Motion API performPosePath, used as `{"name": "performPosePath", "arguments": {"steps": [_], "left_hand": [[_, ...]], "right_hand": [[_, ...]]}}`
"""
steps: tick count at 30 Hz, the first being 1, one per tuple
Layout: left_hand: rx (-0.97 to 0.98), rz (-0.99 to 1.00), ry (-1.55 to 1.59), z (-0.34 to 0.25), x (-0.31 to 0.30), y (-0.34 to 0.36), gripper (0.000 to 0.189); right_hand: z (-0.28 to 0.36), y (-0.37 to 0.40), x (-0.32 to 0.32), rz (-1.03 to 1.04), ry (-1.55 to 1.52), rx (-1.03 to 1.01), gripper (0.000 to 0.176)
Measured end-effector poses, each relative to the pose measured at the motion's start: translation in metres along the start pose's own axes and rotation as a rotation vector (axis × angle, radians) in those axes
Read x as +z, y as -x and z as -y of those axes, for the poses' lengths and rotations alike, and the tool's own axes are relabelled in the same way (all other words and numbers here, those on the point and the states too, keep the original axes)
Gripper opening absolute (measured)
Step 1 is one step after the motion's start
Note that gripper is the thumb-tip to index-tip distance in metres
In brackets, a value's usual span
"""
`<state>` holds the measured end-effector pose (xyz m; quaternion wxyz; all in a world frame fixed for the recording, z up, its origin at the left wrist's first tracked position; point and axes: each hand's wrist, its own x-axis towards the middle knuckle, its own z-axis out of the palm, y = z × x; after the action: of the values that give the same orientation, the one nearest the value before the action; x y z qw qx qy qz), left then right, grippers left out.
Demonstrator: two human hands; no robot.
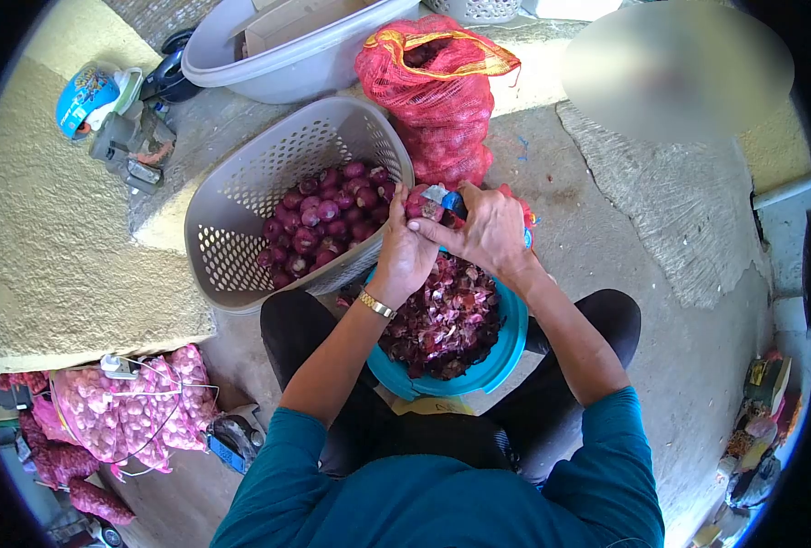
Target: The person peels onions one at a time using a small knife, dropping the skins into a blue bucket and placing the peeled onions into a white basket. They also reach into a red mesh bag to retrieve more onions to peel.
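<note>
A red onion (424,204) rests in my left hand (407,253), whose fingers curl round its left side. My right hand (489,226) is closed on a knife with a blue handle (455,204), its pale blade against the top of the onion and its thumb near the onion's lower edge. Below both hands a turquoise basin (513,340) holds a heap of dark red onion skins (444,320). To the left stands a grey perforated basket (232,248) with several peeled-looking purple onions (328,212) inside.
A red mesh sack (437,119) of onions stands beyond my hands. Behind the basket is a large pale tub (287,59). Pink mesh bags of garlic (131,406) lie at the lower left, beside a small device with a blue display (228,451). Assorted goods (760,429) are at the right edge.
</note>
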<state>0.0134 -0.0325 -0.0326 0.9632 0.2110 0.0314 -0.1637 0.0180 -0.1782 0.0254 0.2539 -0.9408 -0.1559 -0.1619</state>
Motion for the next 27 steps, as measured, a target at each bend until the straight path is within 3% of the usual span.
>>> {"name": "performPosePath", "arguments": {"steps": [11,20,22,27], "left_hand": [[0.074,-0.006,-0.147,0.004,-0.007,-0.002,0.042],[-0.060,-0.027,-0.040,-0.001,-0.007,0.001,0.040],[-0.083,-0.057,0.101,0.002,-0.014,-0.001,0.036],[-0.026,-0.186,0.010,0.006,-0.005,-0.001,0.034]], "right_hand": [[0.001,0.004,-0.004,0.010,0.019,0.030,0.076],[-0.008,0.006,0.007,0.027,-0.022,-0.005,0.073],[-0.009,0.008,0.010,0.055,0.004,0.010,0.072],[-0.008,0.012,0.015,0.064,-0.004,0.053,0.071]]}}
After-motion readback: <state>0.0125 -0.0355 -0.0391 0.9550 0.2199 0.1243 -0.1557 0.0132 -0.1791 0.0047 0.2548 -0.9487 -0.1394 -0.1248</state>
